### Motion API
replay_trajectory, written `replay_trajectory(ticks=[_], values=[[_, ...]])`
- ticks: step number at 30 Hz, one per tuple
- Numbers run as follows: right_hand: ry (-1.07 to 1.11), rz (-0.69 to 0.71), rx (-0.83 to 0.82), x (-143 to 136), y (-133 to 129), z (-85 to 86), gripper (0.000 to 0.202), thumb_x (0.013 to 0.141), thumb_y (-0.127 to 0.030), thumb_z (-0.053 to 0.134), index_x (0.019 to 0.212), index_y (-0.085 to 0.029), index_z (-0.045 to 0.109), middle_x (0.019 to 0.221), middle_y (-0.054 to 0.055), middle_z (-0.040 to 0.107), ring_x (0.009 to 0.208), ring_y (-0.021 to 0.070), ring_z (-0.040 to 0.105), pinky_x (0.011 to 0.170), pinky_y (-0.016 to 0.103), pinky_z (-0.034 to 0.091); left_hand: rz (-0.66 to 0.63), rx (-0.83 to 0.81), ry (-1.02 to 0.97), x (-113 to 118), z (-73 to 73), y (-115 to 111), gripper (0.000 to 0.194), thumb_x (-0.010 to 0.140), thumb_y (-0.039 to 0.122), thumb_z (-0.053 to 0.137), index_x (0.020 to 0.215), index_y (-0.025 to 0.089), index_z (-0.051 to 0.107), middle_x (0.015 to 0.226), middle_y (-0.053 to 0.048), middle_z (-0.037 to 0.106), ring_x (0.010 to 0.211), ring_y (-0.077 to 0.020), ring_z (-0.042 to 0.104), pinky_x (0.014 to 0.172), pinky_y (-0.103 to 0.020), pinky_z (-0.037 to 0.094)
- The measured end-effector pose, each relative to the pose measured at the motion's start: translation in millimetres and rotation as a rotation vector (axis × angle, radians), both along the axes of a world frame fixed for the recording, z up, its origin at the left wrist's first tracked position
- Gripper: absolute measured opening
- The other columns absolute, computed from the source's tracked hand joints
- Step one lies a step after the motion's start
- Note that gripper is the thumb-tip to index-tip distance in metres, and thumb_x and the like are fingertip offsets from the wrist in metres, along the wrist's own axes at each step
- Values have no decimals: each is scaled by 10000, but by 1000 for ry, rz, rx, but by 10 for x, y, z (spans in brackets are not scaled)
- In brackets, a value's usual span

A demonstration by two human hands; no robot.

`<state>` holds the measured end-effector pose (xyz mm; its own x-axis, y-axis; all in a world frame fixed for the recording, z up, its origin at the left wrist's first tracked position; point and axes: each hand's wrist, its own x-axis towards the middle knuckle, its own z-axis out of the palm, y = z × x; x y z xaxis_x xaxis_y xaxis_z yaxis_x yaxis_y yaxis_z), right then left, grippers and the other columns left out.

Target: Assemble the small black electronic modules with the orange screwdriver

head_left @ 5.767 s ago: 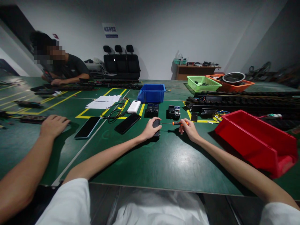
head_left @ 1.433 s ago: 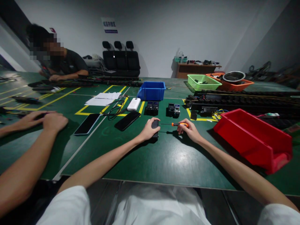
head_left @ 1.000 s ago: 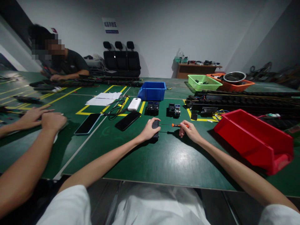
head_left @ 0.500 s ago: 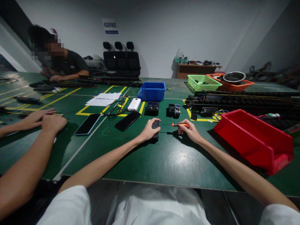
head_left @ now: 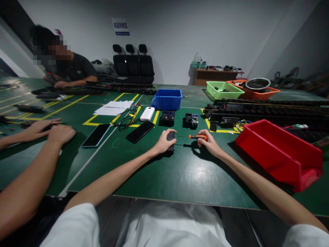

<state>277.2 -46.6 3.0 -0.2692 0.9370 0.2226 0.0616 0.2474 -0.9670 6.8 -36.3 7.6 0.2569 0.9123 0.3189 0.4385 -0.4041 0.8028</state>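
Note:
My left hand point(head_left: 164, 142) is closed around a small black box-shaped part point(head_left: 171, 138) on the green table, its thumb and fingers on the part's sides. In my right hand point(head_left: 208, 144) is a screwdriver point(head_left: 197, 137) with an orange and black handle, held level between thumb and fingers. Its thin shaft points left, and the tip meets or nearly meets the right side of the part; I cannot tell which. Just beyond my hands stand black blocky parts point(head_left: 167, 117) and a second group of dark and silver parts point(head_left: 191, 120).
A red bin point(head_left: 277, 154) stands at the right, a blue bin point(head_left: 167, 99) behind the parts. Two phones point(head_left: 96, 136), a white power bank point(head_left: 147, 114) and papers point(head_left: 113, 107) lie to the left. Another person's hands point(head_left: 60, 133) work at the far left; someone sits across the table.
My right fingers have shifted slightly on the screwdriver handle, while my left hand and the black part stay in place. The neighbouring person's hand has moved a little to the right.

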Motion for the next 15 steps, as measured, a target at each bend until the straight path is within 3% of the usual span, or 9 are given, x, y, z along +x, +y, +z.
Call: replay_trajectory(ticks=[7,15], values=[[20,-12,22,-6,-8,6,254,847,-376,638,957,-214,477,757,-8,656,628,133,603,579,265,463,-15,9,9,1,0,9,360,778,223,606,1138,219,594,1086,-33,568,985,-188,541,944,-334,427],[32,9,10,-15,-20,26,268,848,-423,640,912,-213,484,707,-11,668,542,121,588,543,265,479,-19,6,9,-5,12,14,352,783,222,604,1135,217,594,1096,-34,571,1006,-192,539,961,-339,420]])
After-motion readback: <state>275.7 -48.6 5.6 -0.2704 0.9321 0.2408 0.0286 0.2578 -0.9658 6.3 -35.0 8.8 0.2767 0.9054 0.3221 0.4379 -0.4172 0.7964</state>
